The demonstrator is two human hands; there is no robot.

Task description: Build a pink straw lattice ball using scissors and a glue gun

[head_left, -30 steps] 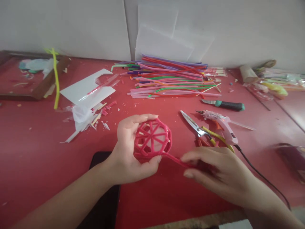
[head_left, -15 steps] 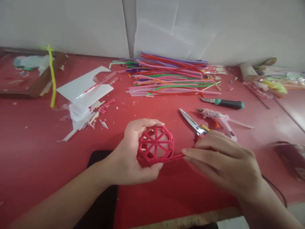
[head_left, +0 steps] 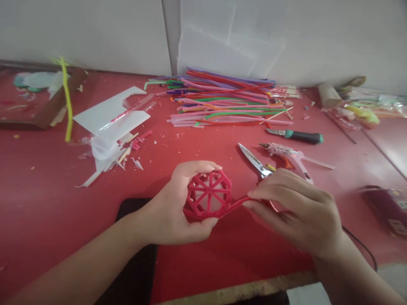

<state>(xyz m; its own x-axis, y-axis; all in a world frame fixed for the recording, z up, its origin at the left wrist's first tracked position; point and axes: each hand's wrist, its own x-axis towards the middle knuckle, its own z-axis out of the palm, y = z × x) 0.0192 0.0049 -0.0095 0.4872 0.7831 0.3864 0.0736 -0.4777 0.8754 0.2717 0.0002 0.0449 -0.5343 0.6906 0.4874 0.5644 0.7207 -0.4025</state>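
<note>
My left hand (head_left: 178, 212) is curled around a small round frame (head_left: 210, 192) of dark pink rods, with spokes meeting at its centre like a wheel. Something pale shows behind the spokes. From the lower right of the frame runs a dark pink strip (head_left: 235, 206), pinched between the thumb and fingers of my right hand (head_left: 294, 212). It looks like a fuzzy pipe cleaner. Scissors (head_left: 252, 159) lie just beyond my right hand, their handles partly covered by it.
Behind the scissors rest a pink glue gun (head_left: 291, 156) and a utility knife (head_left: 295, 134). Many coloured pipe cleaners (head_left: 222, 101) are heaped by the wall. White card (head_left: 108, 112) and scraps lie left. A black flat object (head_left: 133, 262) is under my left forearm.
My right hand has shifted slightly left and lifted the strip's end, so the strip slopes up more. My left hand and the round frame have barely moved.
</note>
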